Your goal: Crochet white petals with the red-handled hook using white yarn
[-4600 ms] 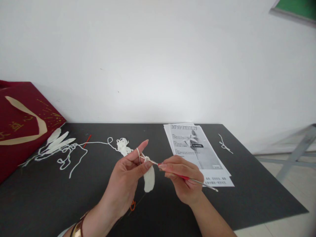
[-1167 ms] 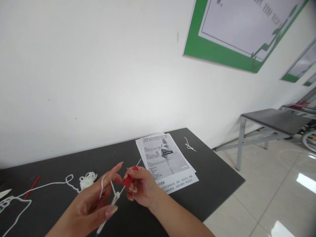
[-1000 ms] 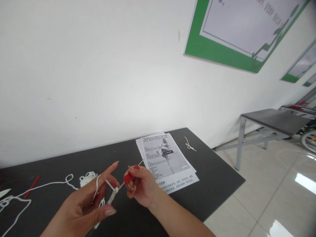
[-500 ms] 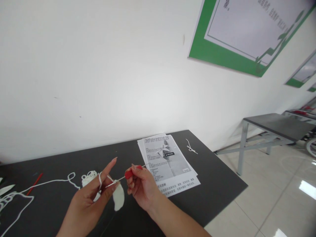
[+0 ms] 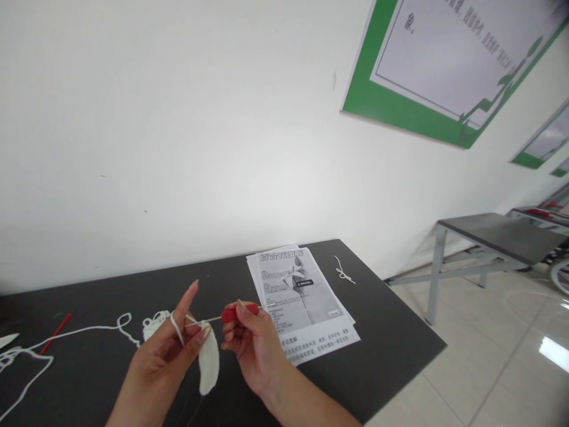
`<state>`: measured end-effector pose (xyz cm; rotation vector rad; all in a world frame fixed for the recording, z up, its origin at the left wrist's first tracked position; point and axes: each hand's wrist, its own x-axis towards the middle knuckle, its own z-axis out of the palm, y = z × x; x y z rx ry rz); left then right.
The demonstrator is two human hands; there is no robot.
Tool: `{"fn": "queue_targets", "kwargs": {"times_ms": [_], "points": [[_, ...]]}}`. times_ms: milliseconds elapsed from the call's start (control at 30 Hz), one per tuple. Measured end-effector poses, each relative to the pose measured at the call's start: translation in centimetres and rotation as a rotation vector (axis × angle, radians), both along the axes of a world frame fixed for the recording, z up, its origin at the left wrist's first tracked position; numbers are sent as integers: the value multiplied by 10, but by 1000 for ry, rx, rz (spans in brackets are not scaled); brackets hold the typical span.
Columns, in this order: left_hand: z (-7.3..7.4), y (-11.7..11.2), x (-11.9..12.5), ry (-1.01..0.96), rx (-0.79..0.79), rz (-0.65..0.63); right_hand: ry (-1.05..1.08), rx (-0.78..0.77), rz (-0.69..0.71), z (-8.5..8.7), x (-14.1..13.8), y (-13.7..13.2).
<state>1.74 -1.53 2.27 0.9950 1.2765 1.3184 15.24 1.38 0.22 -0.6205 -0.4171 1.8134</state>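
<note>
My left hand (image 5: 153,370) pinches the top of a white crocheted piece (image 5: 208,362) between thumb and fingers, its index finger raised with white yarn looped around it. The curved piece hangs down below the fingertips. In my right hand (image 5: 255,341) is a crochet hook (image 5: 240,312), gripped by its red handle. The hook's thin metal shaft points left and meets the top edge of the crocheted piece. Its very tip is hard to make out by my left fingers. Behind my left hand lies a bundle of white yarn (image 5: 155,324), partly covered.
Printed sheets (image 5: 317,302) lie on the dark table (image 5: 377,338), partly behind my right hand. A short knotted yarn piece (image 5: 344,273) is to their right. Loose yarn (image 5: 80,330) crosses a thin red stick (image 5: 57,333) at left. Another table (image 5: 502,231) stands beyond.
The crocheted piece now hangs straighter and lower. The hook has turned closer to level, showing more of its red handle. Both hands keep their holds, and the view has shifted slightly.
</note>
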Motion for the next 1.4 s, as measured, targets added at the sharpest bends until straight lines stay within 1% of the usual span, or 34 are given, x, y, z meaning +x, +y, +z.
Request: {"fn": "queue_targets", "kwargs": {"times_ms": [167, 300, 433, 567, 667, 800, 900, 967, 1000, 1067, 1133, 1200, 1233, 1267, 1300, 1333, 1400], "points": [[-1, -2, 2, -49, 16, -20, -35, 30, -18, 0, -1, -2], [0, -3, 4, -152, 49, -15, -92, 93, -80, 4, 0, -5], [3, -4, 9, -239, 68, -8, -213, 209, -145, 5, 1, -8], [5, -5, 13, -190, 90, 55, -340, 323, -206, 4, 3, -11], [6, -6, 14, -154, 92, 88, -401, 380, -228, 2, 3, -9], [7, -5, 14, -167, 92, 66, -424, 402, -225, 3, 5, -8], [8, -5, 13, -186, 81, 45, -543, 469, -231, 6, 8, -11], [8, -5, 12, -188, 70, 29, -705, 592, -272, 9, 11, -15], [7, -5, 12, -186, 65, 25, -800, 688, -306, 9, 13, -16], [5, -4, 12, -186, 65, 18, -994, 928, -374, 8, 15, -19], [4, -3, 11, -206, 73, -1, -1159, 1203, -435, 5, 17, -20], [5, -3, 8, -273, 74, -47, -1285, 1442, -481, 2, 18, -19], [6, -3, 6, -324, 64, -85, -1324, 1538, -498, 0, 20, -19], [7, -3, 3, -380, 46, -130, -1339, 1612, -505, -1, 21, -18], [9, -3, 1, -435, 25, -182, -1325, 1652, -502, -2, 22, -17], [11, -3, -2, -486, 6, -233, -1283, 1658, -497, -2, 24, -17], [14, -2, -8, -552, -10, -307, -1151, 1585, -490, -1, 25, -16]]}}
